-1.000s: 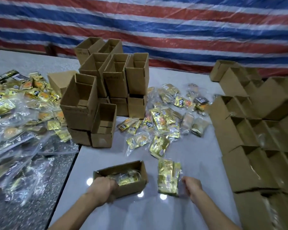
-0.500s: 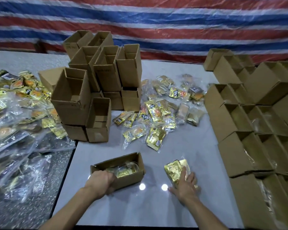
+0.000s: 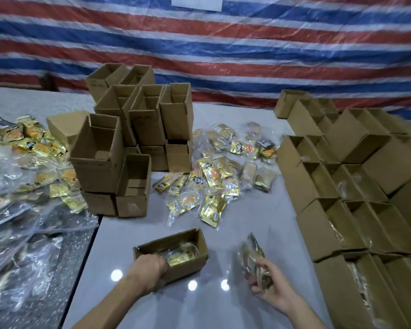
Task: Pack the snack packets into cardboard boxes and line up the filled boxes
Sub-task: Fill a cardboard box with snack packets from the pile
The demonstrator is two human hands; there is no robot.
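An open cardboard box (image 3: 188, 260) lies on the grey table (image 3: 199, 305) in front of me, with gold snack packets (image 3: 180, 256) inside. My left hand (image 3: 150, 271) grips the box's near left end, fingers curled over its rim. To the right, my right hand (image 3: 268, 283) holds a clear bag of gold packets (image 3: 250, 257) lifted off the table and tilted on edge. Loose snack packets (image 3: 211, 181) lie scattered in the middle of the table beyond the box.
A stack of empty open boxes (image 3: 128, 148) stands at centre left. Rows of filled boxes (image 3: 342, 210) line the right side. Large clear bags of packets (image 3: 22, 174) cover the left. A striped tarp (image 3: 223, 43) hangs behind.
My right hand went from pressing the bag of packets flat on the table to gripping it and lifting it up on edge. My left hand stayed on the box.
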